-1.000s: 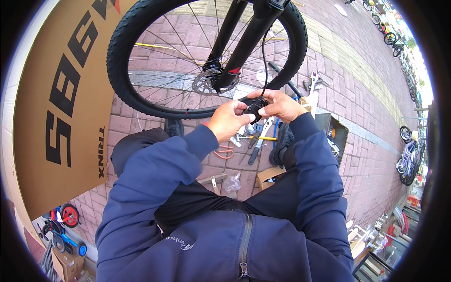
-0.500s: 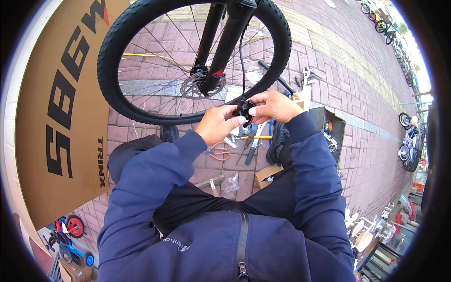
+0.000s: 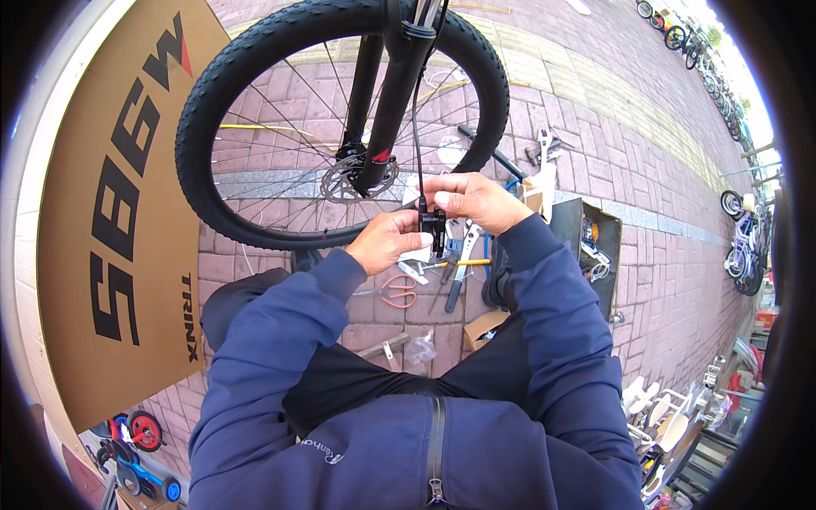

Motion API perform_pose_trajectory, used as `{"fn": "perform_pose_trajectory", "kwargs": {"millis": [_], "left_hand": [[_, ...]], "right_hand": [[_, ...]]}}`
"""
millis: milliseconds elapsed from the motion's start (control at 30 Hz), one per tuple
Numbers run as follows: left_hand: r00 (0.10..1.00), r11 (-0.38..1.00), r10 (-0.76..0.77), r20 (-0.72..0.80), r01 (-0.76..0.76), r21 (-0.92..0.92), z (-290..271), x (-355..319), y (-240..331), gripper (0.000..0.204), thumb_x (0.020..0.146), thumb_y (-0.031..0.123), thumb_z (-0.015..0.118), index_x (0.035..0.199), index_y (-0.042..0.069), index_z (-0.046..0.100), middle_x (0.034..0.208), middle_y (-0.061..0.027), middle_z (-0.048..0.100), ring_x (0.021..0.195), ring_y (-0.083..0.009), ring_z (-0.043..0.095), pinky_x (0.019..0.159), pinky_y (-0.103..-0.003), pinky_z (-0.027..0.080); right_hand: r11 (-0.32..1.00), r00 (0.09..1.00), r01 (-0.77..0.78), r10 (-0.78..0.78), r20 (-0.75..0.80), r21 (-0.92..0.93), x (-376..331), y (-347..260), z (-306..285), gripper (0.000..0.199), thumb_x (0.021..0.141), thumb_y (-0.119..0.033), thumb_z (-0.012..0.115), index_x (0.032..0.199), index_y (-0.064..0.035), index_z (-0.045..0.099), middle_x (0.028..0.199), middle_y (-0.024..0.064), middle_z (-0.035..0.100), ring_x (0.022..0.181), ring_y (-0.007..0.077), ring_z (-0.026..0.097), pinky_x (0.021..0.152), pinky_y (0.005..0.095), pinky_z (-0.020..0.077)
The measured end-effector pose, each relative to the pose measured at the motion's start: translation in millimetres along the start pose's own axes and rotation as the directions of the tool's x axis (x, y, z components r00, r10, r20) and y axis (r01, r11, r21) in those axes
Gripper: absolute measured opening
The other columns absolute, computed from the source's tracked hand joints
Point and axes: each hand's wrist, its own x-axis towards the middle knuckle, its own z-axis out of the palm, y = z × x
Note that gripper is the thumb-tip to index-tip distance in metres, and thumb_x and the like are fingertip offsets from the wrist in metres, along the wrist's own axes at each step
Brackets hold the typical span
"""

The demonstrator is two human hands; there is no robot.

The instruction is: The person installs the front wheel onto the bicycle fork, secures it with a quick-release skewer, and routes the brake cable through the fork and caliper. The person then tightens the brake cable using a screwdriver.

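Note:
A small black brake part [image 3: 433, 228] with a thin black cable running up from it sits between my two hands. My left hand [image 3: 387, 242] grips it from the left together with a bit of white paper or cloth. My right hand [image 3: 472, 200] pinches its top from the right. Just beyond them stands a black bicycle front wheel [image 3: 255, 85] with a black fork [image 3: 399, 93] and a disc rotor [image 3: 340, 183] at the hub. Both forearms wear dark blue sleeves.
A big brown cardboard box [image 3: 110, 221] lies at the left. Tools lie on the brick paving under my hands: orange-handled pliers [image 3: 398, 291], a wrench [image 3: 459, 272], a black toolbox [image 3: 591, 246]. Parked bicycles [image 3: 744, 246] line the right edge.
The view has shifted so the wheel and my hands sit lower and more to the centre. Both hands keep hold of the black part; the fingers have shifted slightly on it.

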Motion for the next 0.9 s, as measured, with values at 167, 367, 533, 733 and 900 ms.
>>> {"fn": "perform_pose_trajectory", "kwargs": {"millis": [167, 367, 533, 733, 900], "left_hand": [[0.994, 0.998, -0.055, 0.092, 0.055, 0.003, -6.3, 0.9, 6.8, 0.033, 0.096, 0.010, 0.067, 0.127, 0.000, 0.062, 0.114, -0.0029, 0.068, 0.105, -0.0103, 0.062, 0.095, -0.027, 0.049], [0.993, 0.998, 0.031, -0.114, -0.023, 0.063, 5.1, 7.5, -2.0, 0.037, 0.090, 0.002, 0.073, 0.123, -0.003, 0.056, 0.110, -0.0053, 0.067, 0.100, -0.0114, 0.064, 0.087, -0.027, 0.053], [0.952, 0.953, 0.056, -0.302, 0.039, 0.300, 8.3, 11.0, -9.6, 0.030, 0.090, 0.008, 0.075, 0.113, -0.003, 0.060, 0.100, -0.0046, 0.069, 0.090, -0.0099, 0.064, 0.078, -0.026, 0.053], [0.838, 0.761, 0.123, -0.531, 0.263, 0.593, 15.8, 11.0, -2.7, 0.035, 0.080, 0.027, 0.083, 0.092, 0.000, 0.063, 0.083, -0.0083, 0.068, 0.075, -0.0153, 0.064, 0.067, -0.031, 0.052], [0.800, 0.781, 0.187, -0.570, 0.232, 0.581, 40.2, 13.8, -3.4, 0.036, 0.081, 0.026, 0.079, 0.097, -0.002, 0.064, 0.087, -0.0121, 0.072, 0.078, -0.0209, 0.069, 0.072, -0.033, 0.054]], "right_hand": [[0.996, 0.997, 0.056, -0.060, 0.052, 0.076, 4.2, -1.0, 9.7, 0.042, 0.097, -0.019, 0.067, 0.129, 0.0070, 0.062, 0.120, 0.0101, 0.068, 0.109, 0.0137, 0.062, 0.099, 0.0294, 0.0476], [1.000, 0.999, 0.018, -0.018, -0.045, 0.005, 3.4, -5.4, 17.8, 0.029, 0.093, -0.009, 0.070, 0.119, 0.0042, 0.066, 0.105, 0.0062, 0.070, 0.096, 0.0116, 0.065, 0.088, 0.0277, 0.0529], [0.907, 0.957, 0.031, -0.149, -0.251, -0.420, 3.0, -6.4, 26.8, 0.030, 0.087, -0.016, 0.076, 0.110, 0.0024, 0.067, 0.096, 0.0123, 0.071, 0.088, 0.0198, 0.068, 0.077, 0.0324, 0.0533], [0.557, 0.830, -0.263, -0.286, -0.479, -0.788, -4.6, -1.1, 54.8, 0.042, 0.087, -0.033, 0.073, 0.102, 0.0047, 0.063, 0.086, 0.0270, 0.069, 0.085, 0.0428, 0.069, 0.076, 0.0461, 0.0539], [0.644, 0.816, -0.289, -0.221, -0.535, -0.708, 3.5, 3.9, 65.3, 0.049, 0.085, -0.037, 0.073, 0.105, 0.0061, 0.060, 0.080, 0.0261, 0.069, 0.082, 0.0431, 0.070, 0.074, 0.0496, 0.0545]]}}
